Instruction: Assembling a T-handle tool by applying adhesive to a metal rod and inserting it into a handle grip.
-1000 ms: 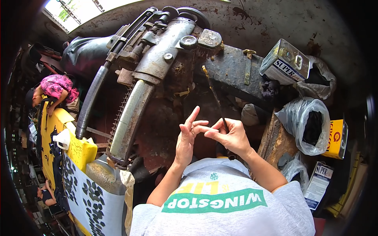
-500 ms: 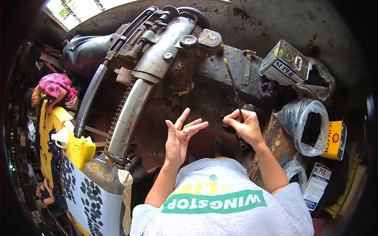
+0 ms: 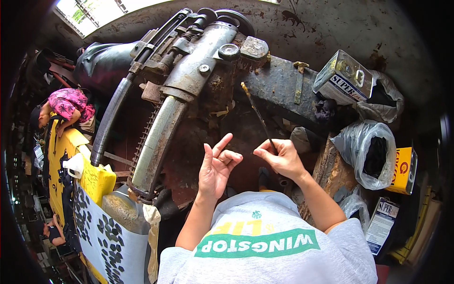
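Note:
A thin dark stick (image 3: 257, 116) with a crusted yellowish tip is pinched between the thumb and fingers of my right hand (image 3: 284, 162). It slants up and to the left, its tip short of the dark bench end. My left hand (image 3: 213, 171) is raised beside it, palm turned up. Its thumb and index finger stretch out while the other fingers bend, and nothing shows in it. A gap separates the two hands. Whatever part of the stick lies inside my right fist is hidden.
A metal machine with a long curved arm (image 3: 153, 142) stands ahead on the left. Rows of small black pieces lie on a pale sheet (image 3: 97, 239) by a yellow jug (image 3: 97, 177). Rectangular cans (image 3: 343, 78) and a plastic bag (image 3: 347, 142) stand right. A person in pink (image 3: 68, 105) bends at far left.
My right hand has moved left with the stick, nearer my left hand, and the stick's tip has swung left. The fingers of my left hand have bent inward somewhat.

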`<state>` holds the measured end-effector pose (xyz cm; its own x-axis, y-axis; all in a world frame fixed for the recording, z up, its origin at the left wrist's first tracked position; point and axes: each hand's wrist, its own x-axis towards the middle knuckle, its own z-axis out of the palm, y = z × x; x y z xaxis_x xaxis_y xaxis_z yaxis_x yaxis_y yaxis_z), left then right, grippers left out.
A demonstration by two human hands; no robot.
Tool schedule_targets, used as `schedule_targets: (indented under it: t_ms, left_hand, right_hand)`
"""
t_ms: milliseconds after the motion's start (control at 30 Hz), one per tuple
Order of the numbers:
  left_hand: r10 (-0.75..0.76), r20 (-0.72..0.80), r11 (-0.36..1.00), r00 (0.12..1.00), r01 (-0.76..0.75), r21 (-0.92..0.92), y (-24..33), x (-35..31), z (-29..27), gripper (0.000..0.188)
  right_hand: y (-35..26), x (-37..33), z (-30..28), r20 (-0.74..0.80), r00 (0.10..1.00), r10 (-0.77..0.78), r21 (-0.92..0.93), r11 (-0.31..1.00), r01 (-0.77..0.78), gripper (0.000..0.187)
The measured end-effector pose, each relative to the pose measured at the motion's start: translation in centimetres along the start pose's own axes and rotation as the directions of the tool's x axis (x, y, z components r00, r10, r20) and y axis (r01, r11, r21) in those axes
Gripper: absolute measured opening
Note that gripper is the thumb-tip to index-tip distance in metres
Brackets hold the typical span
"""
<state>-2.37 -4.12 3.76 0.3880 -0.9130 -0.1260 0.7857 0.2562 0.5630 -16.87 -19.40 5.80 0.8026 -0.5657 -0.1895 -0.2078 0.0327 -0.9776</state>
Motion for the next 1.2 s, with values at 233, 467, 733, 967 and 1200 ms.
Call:
schedule_targets:
  t_ms: [233, 467, 733, 967, 1200]
  left_hand:
    - [0.404, -0.121, 0.633, 0.907, -0.182, 0.752, 1.5, -0.8, 1.3, 0.036]
    - [0.472, 0.435, -0.154, 0.767, -0.414, 0.897, 4.5, 0.0, 4.8, 0.019]
    - [-0.172, 0.454, -0.196, 0.874, -0.482, 0.854, 3.3, 1.9, 6.0, 0.018]
    - [-0.215, 0.460, -0.068, 0.862, -0.483, 0.873, 3.5, 1.2, 5.9, 0.014]
    - [-0.261, 0.434, -0.074, 0.863, -0.466, 0.882, 4.1, 0.7, 5.6, 0.013]
  right_hand:
    - [-3.9, -1.0, -4.1, 0.095, 0.976, -0.197, -0.613, 0.761, 0.214, 0.018]
    - [-7.4, -1.3, -5.8, 0.459, 0.831, -0.314, -0.823, 0.203, 0.531, 0.014]
    - [-8.8, -1.2, -3.7, 0.657, 0.718, -0.230, -0.732, 0.034, 0.681, 0.016]
    - [-8.7, -1.3, -4.4, 0.685, 0.686, -0.245, -0.690, 0.083, 0.719, 0.017]
    - [-8.7, -1.4, -5.2, 0.707, 0.652, -0.273, -0.651, 0.108, 0.751, 0.017]
